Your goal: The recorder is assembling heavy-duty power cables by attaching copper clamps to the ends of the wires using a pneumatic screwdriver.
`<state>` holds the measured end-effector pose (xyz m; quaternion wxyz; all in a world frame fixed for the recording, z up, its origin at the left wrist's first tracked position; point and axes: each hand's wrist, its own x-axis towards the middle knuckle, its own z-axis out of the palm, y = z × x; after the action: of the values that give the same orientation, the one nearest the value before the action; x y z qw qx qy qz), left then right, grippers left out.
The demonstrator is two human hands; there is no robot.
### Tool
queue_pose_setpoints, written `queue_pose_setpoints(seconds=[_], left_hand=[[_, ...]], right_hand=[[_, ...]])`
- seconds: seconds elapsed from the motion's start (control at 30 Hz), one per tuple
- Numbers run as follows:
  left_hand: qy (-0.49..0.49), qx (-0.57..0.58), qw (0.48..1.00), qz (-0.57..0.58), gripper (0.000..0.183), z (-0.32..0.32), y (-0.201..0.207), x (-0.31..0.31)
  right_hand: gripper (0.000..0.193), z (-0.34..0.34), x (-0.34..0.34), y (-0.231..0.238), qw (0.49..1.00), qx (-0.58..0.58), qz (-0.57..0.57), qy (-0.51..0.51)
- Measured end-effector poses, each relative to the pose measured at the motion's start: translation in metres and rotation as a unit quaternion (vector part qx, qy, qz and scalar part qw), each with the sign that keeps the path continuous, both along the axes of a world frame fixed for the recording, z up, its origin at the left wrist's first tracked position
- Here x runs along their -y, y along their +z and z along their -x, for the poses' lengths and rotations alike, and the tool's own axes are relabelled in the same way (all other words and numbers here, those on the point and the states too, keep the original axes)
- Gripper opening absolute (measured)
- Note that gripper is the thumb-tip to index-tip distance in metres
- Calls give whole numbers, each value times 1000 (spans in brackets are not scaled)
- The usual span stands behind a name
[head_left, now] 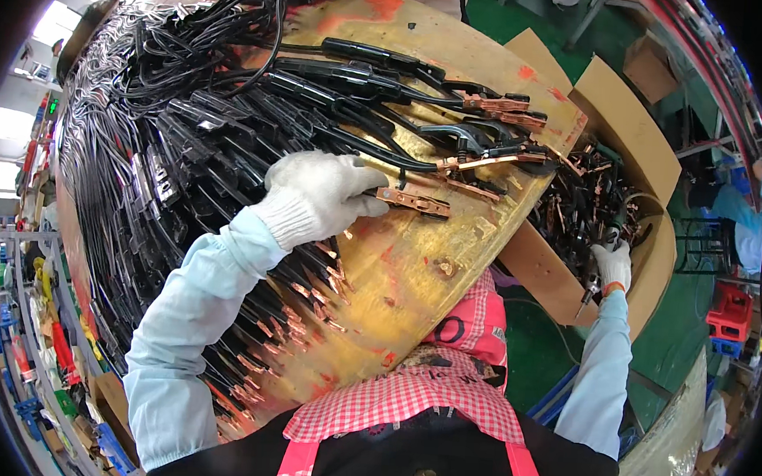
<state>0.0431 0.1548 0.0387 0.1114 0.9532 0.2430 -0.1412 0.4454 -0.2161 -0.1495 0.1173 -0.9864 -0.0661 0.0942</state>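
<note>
My left hand (318,197), in a white knitted glove, is closed around a copper-jawed clamp (414,202) above the worn yellow tabletop (413,279). The clamp's jaws stick out to the right of my fingers; its other end is hidden by the hand. Farther right, my gloved right hand (613,263) is over the cardboard box (547,264), closed on a dark tool with a slim metal tip (590,293). The tip points down toward the box's near wall. Inside the box lie many black and copper clamp parts (579,202).
Black cables (182,60) with black handles (216,149) cover the table's left side. Several copper-jawed holders (502,114) lie near its far right corner. Red and blue stools (730,313) stand on the green floor at right. Shelving (35,330) with tools lines the left.
</note>
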Motion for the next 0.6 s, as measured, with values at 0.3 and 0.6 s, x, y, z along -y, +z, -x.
queue_pose_setpoints(seconds=[0.3,0.6], left_hand=[[7,-9,1000,5,40,-1,6,4],[-23,43,999,-5,32,-2,-5,4]], right_hand=[[11,41,-23,58,594,-221,-753,-179],[22,184,-183,171,461,-224,-858,-38]])
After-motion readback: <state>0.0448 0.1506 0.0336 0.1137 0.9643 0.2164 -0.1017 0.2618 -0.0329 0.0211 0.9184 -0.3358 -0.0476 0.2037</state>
